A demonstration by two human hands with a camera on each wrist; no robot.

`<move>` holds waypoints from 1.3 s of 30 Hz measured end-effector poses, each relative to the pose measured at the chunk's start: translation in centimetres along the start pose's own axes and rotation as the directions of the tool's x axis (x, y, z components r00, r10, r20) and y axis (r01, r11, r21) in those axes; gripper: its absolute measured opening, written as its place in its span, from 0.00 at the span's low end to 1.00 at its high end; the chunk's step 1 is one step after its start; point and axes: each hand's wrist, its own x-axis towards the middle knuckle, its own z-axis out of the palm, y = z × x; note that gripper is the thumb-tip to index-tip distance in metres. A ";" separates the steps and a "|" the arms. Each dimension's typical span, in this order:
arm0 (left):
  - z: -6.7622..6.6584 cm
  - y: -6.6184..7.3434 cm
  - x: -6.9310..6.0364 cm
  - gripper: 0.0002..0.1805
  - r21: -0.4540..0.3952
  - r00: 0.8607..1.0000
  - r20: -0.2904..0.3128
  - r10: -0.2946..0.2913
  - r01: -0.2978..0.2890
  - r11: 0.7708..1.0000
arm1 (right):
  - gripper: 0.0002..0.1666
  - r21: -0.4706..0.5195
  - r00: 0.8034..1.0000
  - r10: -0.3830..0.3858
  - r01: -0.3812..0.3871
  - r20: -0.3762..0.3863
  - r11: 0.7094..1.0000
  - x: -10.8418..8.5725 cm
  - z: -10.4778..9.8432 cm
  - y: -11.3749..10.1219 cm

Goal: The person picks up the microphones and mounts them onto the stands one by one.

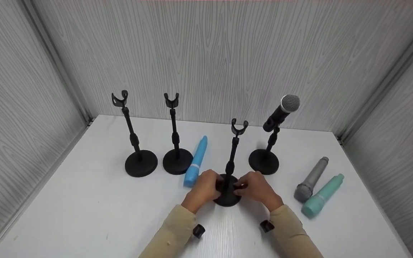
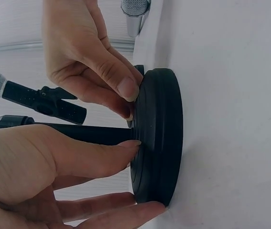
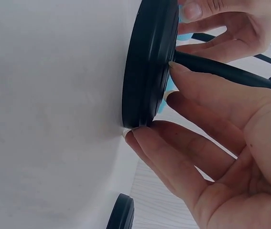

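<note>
1. Your left hand [image 1: 204, 186] and right hand [image 1: 258, 186] grasp opposite sides of the round base [image 1: 227, 200] of the front microphone stand [image 1: 230, 166], thumbs on top.
2. That stand is near the middle of the desk [image 1: 120, 208], its cradle [image 1: 238, 132] unfilled.
3. Pressing evenly from both sides should hold the stem steady.
4. Mind the blue microphone [image 1: 197, 159] just beside your left hand.
</note>
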 end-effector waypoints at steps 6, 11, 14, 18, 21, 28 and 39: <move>-0.3 0.3 -0.2 0.17 0.010 1.000 0.027 0.000 0.000 1.000 | 0.10 -0.005 1.000 0.010 -0.010 0.022 1.000 -0.4 -0.1 -0.2; -0.5 0.3 -0.3 0.19 0.028 0.998 0.065 0.013 -0.015 1.000 | 0.09 -0.034 0.999 -0.033 0.035 0.038 0.999 -0.8 -0.1 -0.8; -0.6 0.3 -0.4 0.20 0.011 0.996 0.087 0.012 -0.013 1.000 | 0.08 -0.077 0.996 -0.077 0.080 0.048 0.994 -1.0 0.0 -1.3; -0.8 0.4 -0.5 0.21 -0.002 0.994 0.108 0.010 -0.010 1.000 | 0.08 -0.102 0.993 -0.106 0.112 0.059 0.988 -1.2 -0.1 -1.8; -1.0 0.5 -0.6 0.20 0.005 0.992 0.128 0.004 -0.004 1.000 | 0.08 -0.106 0.991 -0.112 0.119 0.069 0.987 -1.3 -0.2 -2.0; -1.2 0.7 -0.8 0.18 -0.007 0.988 0.155 -0.011 0.012 1.000 | 0.09 -0.111 0.983 -0.155 0.166 0.102 0.980 -1.4 -0.5 -2.1; -1.1 0.3 -0.6 0.18 -0.044 0.995 0.080 0.058 -0.054 0.998 | 0.09 -0.110 0.981 -0.144 0.159 0.131 0.981 -1.6 -0.9 -2.2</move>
